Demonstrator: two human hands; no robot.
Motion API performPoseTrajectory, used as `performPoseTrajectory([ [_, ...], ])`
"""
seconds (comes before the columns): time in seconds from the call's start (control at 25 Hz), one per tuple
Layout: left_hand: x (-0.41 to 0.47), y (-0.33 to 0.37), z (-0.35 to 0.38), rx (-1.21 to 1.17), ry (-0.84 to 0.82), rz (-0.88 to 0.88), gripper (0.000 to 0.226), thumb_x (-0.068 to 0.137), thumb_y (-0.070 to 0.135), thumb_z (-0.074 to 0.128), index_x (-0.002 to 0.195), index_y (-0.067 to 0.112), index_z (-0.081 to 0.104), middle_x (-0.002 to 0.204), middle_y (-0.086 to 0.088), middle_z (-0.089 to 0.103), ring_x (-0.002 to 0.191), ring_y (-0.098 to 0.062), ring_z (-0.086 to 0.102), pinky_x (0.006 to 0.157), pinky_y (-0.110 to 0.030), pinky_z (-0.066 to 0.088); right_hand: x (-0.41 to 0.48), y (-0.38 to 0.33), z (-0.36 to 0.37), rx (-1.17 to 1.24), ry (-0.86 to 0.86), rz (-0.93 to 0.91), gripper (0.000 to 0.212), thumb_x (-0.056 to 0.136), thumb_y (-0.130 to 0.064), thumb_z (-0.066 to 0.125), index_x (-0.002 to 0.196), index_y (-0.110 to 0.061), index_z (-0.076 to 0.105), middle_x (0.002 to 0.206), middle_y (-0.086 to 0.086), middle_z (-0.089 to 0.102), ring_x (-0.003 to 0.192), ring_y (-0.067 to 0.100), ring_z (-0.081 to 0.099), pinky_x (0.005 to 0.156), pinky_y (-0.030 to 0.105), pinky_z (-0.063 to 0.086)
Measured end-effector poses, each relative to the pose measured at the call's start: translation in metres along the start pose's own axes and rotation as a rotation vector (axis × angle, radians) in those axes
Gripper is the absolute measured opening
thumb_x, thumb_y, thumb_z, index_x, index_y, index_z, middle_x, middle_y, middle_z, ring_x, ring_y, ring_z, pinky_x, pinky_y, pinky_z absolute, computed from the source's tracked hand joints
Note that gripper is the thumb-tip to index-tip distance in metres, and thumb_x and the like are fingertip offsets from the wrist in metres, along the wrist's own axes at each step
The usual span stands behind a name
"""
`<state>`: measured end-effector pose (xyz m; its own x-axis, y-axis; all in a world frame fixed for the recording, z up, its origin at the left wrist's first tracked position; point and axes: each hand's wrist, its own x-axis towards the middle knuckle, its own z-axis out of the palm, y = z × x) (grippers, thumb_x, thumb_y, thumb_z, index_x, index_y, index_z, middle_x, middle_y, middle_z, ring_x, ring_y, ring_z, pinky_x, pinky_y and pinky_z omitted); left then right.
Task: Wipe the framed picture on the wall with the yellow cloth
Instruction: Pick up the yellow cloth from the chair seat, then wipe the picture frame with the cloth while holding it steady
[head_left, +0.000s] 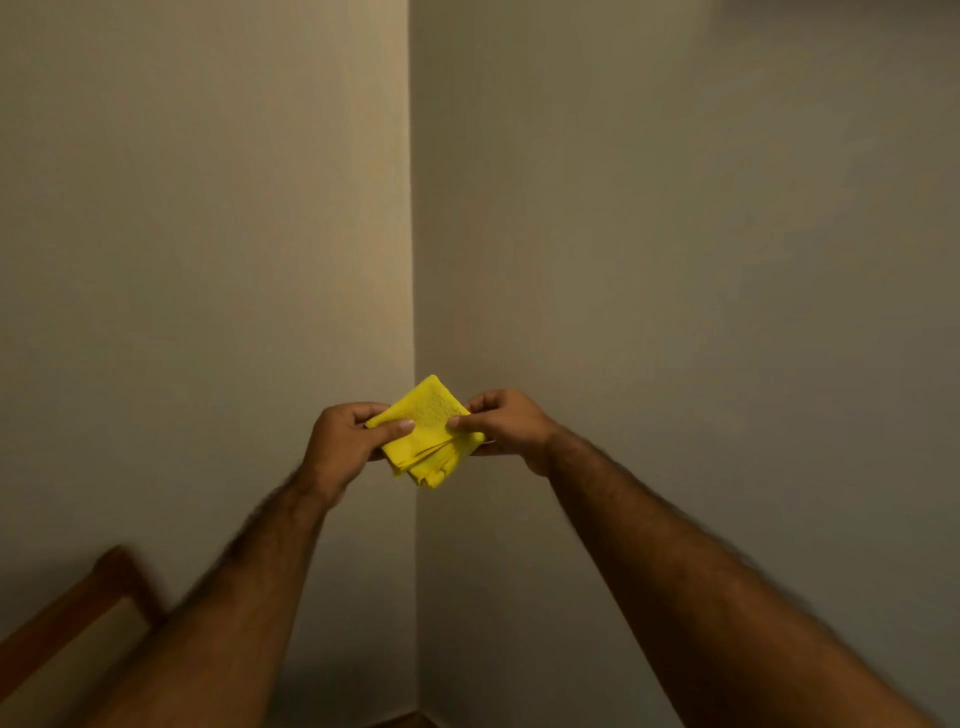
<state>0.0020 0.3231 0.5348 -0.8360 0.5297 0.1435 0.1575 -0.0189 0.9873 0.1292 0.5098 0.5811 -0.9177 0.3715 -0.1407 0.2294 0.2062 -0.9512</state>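
A folded yellow cloth (427, 431) is held up in front of a wall corner, in the middle of the view. My left hand (345, 441) pinches its left side, thumb on top. On the cloth's right side my right hand (506, 426) grips it the same way. The cloth is a small square of several layers, turned like a diamond. No framed picture is in view.
Two plain beige walls meet in a vertical corner (413, 208) straight ahead. A brown wooden piece of furniture (78, 603) shows at the lower left. A dark blurred edge (831, 8) runs along the top right. A strip of floor (405, 721) shows at the bottom.
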Motion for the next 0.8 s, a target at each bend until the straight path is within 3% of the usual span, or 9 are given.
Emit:
performPoseTrajectory([
  [0.16,0.018,0.105,0.046,-0.019,-0.059,0.198,0.019,0.067,0.017,0.088,0.085,0.016,0.082,0.076,-0.004,0.08,0.068,-0.013,0.075,0.06,-0.026,0.061,-0.044,-0.082,-0.074,-0.055,0.097,-0.135,0.023,0.089,-0.01,0.075,0.11,-0.006,0.066,0.1,0.016,0.063,0.075,0.015,0.063,0.071,0.027,0.059],
  [0.28,0.032,0.176,0.073,0.007,-0.105,0.341,0.017,0.069,0.012,0.088,0.083,0.021,0.083,0.076,-0.003,0.08,0.068,-0.013,0.076,0.059,-0.025,0.061,-0.077,-0.138,-0.12,-0.145,0.152,-0.208,0.02,0.09,-0.008,0.073,0.107,-0.009,0.062,0.102,0.015,0.062,0.075,0.014,0.063,0.07,0.026,0.058],
  [0.36,0.038,0.226,0.087,0.032,-0.145,0.415,0.02,0.069,0.009,0.087,0.081,0.024,0.083,0.077,-0.002,0.081,0.068,-0.011,0.076,0.058,-0.023,0.061,-0.097,-0.174,-0.142,-0.209,0.2,-0.258,0.022,0.093,-0.011,0.07,0.113,-0.006,0.063,0.105,0.017,0.064,0.083,0.02,0.067,0.069,0.024,0.056],
  [0.48,0.042,0.304,0.105,0.152,-0.239,0.559,0.025,0.072,0.004,0.085,0.08,0.027,0.083,0.074,0.001,0.08,0.068,-0.009,0.074,0.057,-0.019,0.059,-0.129,-0.232,-0.168,-0.276,0.284,-0.368,0.042,0.093,-0.02,0.073,0.13,-0.003,0.062,0.125,0.021,0.07,0.108,0.033,0.072,0.073,0.029,0.06],
  [0.6,0.039,0.379,0.12,0.273,-0.269,0.72,0.022,0.075,0.006,0.084,0.091,0.02,0.082,0.086,-0.006,0.079,0.086,-0.024,0.074,0.068,-0.027,0.059,-0.157,-0.288,-0.192,-0.45,0.445,-0.434,0.042,0.09,-0.023,0.076,0.125,-0.003,0.067,0.122,0.019,0.072,0.107,0.032,0.074,0.085,0.044,0.065],
  [0.64,0.035,0.403,0.128,0.301,-0.203,0.787,0.028,0.075,0.009,0.086,0.1,0.018,0.08,0.094,-0.008,0.078,0.094,-0.029,0.073,0.075,-0.032,0.059,-0.166,-0.306,-0.2,-0.435,0.5,-0.452,0.04,0.09,-0.02,0.076,0.124,-0.002,0.067,0.12,0.019,0.073,0.106,0.033,0.075,0.086,0.047,0.065],
  [0.72,0.02,0.443,0.148,0.349,0.128,0.974,0.053,0.071,0.021,0.09,0.118,0.012,0.069,0.114,-0.012,0.071,0.107,-0.032,0.068,0.09,-0.037,0.055,-0.185,-0.338,-0.214,-0.304,0.613,-0.524,0.035,0.089,-0.015,0.077,0.12,-0.002,0.067,0.115,0.02,0.073,0.101,0.035,0.076,0.081,0.051,0.065],
  [0.8,-0.003,0.462,0.174,0.353,0.427,1.234,0.068,0.068,0.037,0.091,0.122,0.008,0.06,0.12,-0.017,0.062,0.108,-0.034,0.062,0.092,-0.043,0.053,-0.201,-0.364,-0.224,-0.2,0.781,-0.605,0.031,0.087,-0.016,0.076,0.114,-0.004,0.068,0.112,0.019,0.072,0.096,0.035,0.077,0.075,0.052,0.066],
])
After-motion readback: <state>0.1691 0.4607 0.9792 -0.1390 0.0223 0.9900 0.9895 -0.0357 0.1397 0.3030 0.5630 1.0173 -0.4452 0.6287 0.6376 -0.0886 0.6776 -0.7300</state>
